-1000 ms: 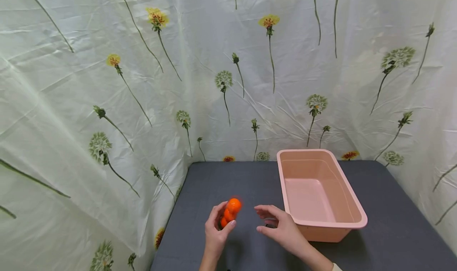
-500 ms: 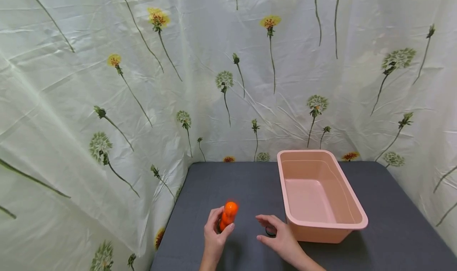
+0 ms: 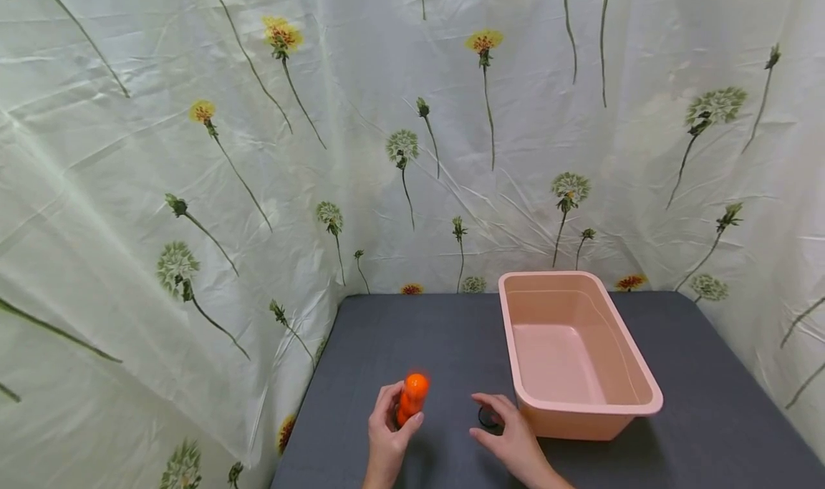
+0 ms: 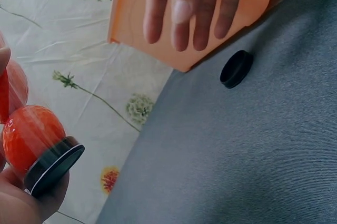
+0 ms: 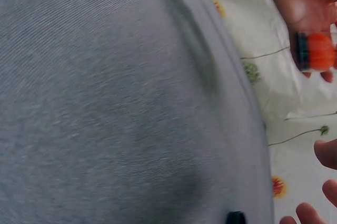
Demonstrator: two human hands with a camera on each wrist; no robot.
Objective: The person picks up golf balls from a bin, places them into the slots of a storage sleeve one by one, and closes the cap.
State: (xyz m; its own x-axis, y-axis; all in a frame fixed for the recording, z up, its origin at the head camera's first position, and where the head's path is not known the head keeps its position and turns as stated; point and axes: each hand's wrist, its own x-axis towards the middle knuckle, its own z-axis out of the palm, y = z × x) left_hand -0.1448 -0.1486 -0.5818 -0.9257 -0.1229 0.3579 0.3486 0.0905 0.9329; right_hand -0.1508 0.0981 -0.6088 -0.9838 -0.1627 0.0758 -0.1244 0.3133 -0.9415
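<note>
My left hand (image 3: 385,439) grips a clear tube with orange balls (image 3: 411,397) stacked inside it, held above the table left of the middle. In the left wrist view the tube's black base (image 4: 54,166) shows beside the palm, under an orange ball (image 4: 35,138). My right hand (image 3: 515,435) hovers to the right with its fingers loosely curved and holds nothing. A round black lid (image 4: 236,69) lies on the table below that hand, apart from the fingers in the left wrist view. The head view shows the lid between thumb and fingers.
A pink plastic tub (image 3: 589,407) stands on the right of the dark grey table (image 3: 419,324), close behind the right hand. Its visible inside holds nothing. A white curtain (image 3: 361,81) printed with dandelions hangs along the back and the sides.
The tube in my left hand has tipped more upright, its top ball shifting left and down. My right hand has lowered slightly and drawn over the black lid.
</note>
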